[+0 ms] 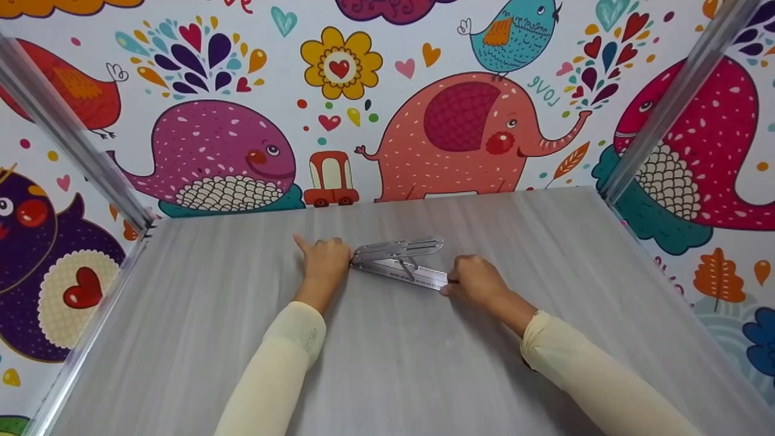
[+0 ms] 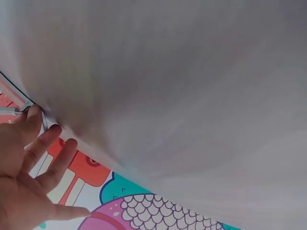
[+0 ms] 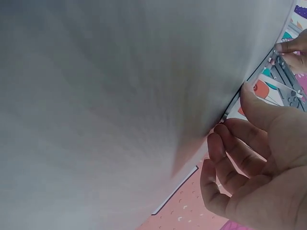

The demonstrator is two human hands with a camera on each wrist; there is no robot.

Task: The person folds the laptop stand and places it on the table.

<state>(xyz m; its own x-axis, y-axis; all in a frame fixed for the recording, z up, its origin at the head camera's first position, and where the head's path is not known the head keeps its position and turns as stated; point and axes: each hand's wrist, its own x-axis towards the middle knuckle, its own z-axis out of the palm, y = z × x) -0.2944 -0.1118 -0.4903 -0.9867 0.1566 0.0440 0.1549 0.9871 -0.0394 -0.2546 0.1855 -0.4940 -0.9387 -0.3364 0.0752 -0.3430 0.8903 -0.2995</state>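
Observation:
A silver folding laptop stand (image 1: 396,261) lies over the table, its two slotted arms spread in a narrow V with small struts between them. The left hand (image 1: 327,263) pinches the joined end at the left; its little finger sticks out to the side. At the other end, the right hand (image 1: 482,280) grips the tip of the lower arm between thumb and fingers. The left wrist view shows the left hand (image 2: 33,167) from the palm side, with only a sliver of the stand. In the right wrist view, the right hand (image 3: 259,153) holds the stand's bar near its edge.
The grey wood-grain table (image 1: 387,357) extends around both hands. Behind it rises a wall (image 1: 242,72) printed with cartoon animals. Metal posts (image 1: 666,109) stand at the back corners, and a metal rail (image 1: 85,351) runs along the left edge.

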